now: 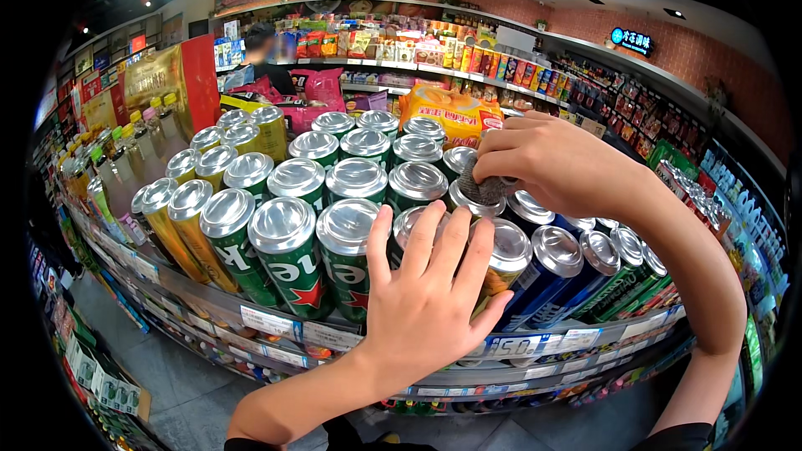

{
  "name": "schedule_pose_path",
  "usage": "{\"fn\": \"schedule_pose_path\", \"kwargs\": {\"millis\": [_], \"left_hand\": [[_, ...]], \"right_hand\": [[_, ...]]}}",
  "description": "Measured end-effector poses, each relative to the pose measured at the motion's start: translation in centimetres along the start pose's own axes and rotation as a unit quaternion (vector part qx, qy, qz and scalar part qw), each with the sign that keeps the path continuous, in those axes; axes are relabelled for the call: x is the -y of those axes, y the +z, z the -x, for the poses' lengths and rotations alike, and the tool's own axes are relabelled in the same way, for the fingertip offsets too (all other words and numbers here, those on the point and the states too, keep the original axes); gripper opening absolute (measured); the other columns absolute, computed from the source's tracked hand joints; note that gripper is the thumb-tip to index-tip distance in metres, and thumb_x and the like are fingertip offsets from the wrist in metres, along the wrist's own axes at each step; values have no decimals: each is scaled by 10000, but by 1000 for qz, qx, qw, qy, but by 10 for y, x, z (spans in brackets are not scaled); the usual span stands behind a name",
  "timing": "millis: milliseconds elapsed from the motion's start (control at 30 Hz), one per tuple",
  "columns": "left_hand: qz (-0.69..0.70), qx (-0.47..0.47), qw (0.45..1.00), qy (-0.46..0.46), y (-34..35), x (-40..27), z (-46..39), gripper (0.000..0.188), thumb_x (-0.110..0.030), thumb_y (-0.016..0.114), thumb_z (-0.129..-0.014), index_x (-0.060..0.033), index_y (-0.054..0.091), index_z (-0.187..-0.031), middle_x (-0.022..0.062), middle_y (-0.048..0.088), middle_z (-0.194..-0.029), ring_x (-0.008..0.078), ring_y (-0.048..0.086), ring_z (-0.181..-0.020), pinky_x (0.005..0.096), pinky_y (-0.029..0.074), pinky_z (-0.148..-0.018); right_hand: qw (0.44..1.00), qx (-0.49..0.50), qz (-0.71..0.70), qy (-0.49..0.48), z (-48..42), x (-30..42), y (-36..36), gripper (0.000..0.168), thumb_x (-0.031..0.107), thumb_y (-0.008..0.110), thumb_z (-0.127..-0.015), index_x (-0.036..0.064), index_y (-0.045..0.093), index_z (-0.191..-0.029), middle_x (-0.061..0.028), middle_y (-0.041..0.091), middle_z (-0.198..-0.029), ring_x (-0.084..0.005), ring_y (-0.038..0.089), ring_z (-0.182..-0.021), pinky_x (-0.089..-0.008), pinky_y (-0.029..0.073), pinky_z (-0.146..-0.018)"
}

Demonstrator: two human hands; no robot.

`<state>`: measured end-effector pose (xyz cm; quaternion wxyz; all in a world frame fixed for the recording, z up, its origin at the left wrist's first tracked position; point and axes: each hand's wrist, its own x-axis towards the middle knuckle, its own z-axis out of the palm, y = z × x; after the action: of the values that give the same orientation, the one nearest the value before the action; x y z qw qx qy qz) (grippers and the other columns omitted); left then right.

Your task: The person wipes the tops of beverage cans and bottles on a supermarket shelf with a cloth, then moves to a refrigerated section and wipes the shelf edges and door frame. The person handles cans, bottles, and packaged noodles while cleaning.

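Rows of drink cans stand upside down on a shop shelf, their bare metal bottoms facing up. My right hand (545, 156) grips a bunched grey cloth (485, 183), which rests on the bottom of a can (477, 202) in the second row. Spread over the front row is my left hand (426, 294), its fingertips on or just above a can (413, 225); it holds nothing that shows. Green cans with a red star (301, 275) stand left of it, and blue cans (545, 275) lean to the right of it.
Gold cans (182, 232) and capped bottles (135, 156) stand at the left. Yellow snack packs (445, 113) lie behind the cans. A shelf rail with price tags (269, 324) runs along the front. Another person (260, 56) is beyond the display, near stocked shelves.
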<state>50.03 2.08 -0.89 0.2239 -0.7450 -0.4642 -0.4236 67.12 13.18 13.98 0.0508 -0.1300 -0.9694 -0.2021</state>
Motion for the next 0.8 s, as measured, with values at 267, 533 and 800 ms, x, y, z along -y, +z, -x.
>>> {"fn": "schedule_pose_path", "kwargs": {"millis": [267,533,800], "left_hand": [[16,19,1000,-3,1,0,-5,701,-428,823,-744,-28,624,-1285,136,608,-1304,333,529,-1294,604,283,-1117],[3,1,1000,4,2,-2,-3,686,-436,804,-762,-24,620,-1279,143,600,-1267,332,548,-1268,600,329,-1087],[-7,-3,1000,1,3,-3,-1,667,-448,804,-767,-44,613,-1263,148,616,-1286,329,567,-1260,607,341,-1090]], "right_hand": [[975,131,-111,144,-17,8,-10,296,135,725,-863,-16,687,-1115,-175,703,-1050,-396,655,-1011,-471,512,-904],[869,2,-443,220,-48,-16,-16,296,191,662,-1002,-39,662,-1188,-37,717,-1025,-84,628,-970,-319,516,-870],[995,-32,51,-85,-65,5,2,294,12,706,-772,86,717,-1055,-53,694,-1099,-283,633,-1053,-430,483,-975]]}}
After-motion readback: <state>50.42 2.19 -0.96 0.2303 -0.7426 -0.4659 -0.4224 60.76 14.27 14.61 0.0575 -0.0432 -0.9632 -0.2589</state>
